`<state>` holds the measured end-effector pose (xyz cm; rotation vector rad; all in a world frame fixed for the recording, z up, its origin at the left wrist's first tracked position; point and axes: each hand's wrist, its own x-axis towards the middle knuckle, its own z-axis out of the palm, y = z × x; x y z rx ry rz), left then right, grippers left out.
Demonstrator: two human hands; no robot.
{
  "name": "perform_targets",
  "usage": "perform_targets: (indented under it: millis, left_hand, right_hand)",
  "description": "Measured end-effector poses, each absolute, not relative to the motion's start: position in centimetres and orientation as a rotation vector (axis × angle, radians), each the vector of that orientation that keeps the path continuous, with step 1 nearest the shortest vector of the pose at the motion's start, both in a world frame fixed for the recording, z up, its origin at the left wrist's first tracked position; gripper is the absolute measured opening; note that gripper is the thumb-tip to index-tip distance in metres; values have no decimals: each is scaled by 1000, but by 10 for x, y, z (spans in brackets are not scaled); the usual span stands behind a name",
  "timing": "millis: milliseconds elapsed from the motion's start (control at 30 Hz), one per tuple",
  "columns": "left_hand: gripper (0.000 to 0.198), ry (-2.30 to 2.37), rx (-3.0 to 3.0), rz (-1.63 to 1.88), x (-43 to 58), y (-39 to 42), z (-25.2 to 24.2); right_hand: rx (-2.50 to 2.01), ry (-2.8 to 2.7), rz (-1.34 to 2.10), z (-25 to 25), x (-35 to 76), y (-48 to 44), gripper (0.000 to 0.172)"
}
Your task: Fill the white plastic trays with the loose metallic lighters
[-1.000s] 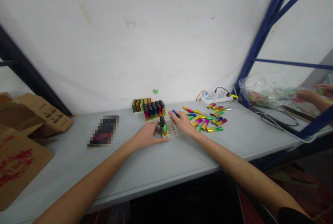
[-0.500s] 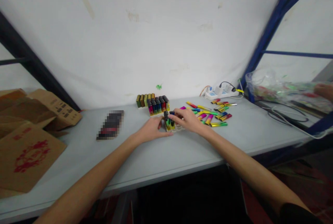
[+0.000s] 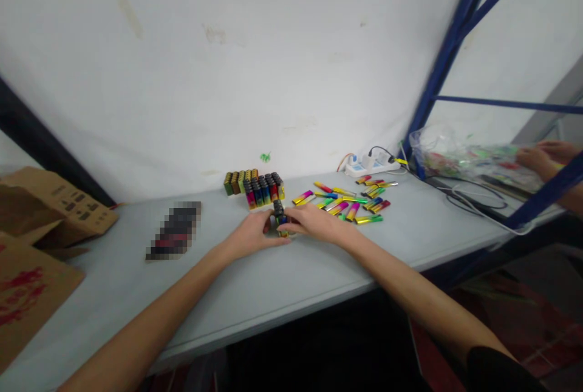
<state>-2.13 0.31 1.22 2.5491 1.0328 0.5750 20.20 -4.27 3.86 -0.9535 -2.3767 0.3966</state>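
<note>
Between my hands a few lighters (image 3: 278, 210) with black tops stand upright in a small group, near the table's middle. My left hand (image 3: 248, 233) curves around the left side of the group, thumb along the front, gripping the clear tray that holds them; the tray is mostly hidden. From the right, my right hand (image 3: 315, 222) pinches a lighter at the group, its fingers covering much of it. Just behind stands a block of upright lighters (image 3: 264, 190) with colourful bodies and black tops. Loose lighters (image 3: 351, 211) in shiny colours lie scattered to the right.
More upright lighters (image 3: 240, 181) with gold tops stand at the wall. A pixelated dark object (image 3: 175, 230) and brown paper bags (image 3: 54, 204) lie left. A power strip (image 3: 371, 165), cables and a blue frame (image 3: 437, 88) are right; beyond, another person's hands (image 3: 542, 155) are over plastic bags.
The view has turned right, so the scene sits further left. My right hand has moved closer to my left at the small lighter group. The other person's second hand has come into view.
</note>
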Motion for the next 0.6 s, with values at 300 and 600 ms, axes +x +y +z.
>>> perform_targets:
  millis: [300,600]
  left_hand:
    - [58,1112,2574,492,-21,3,16]
    - [57,1096,2546,491,-20,1,20]
  right_hand:
    - [-1360,-2230,205,57,308,-11,37]
    - [-2086,-1977,-30,42,455,15,27]
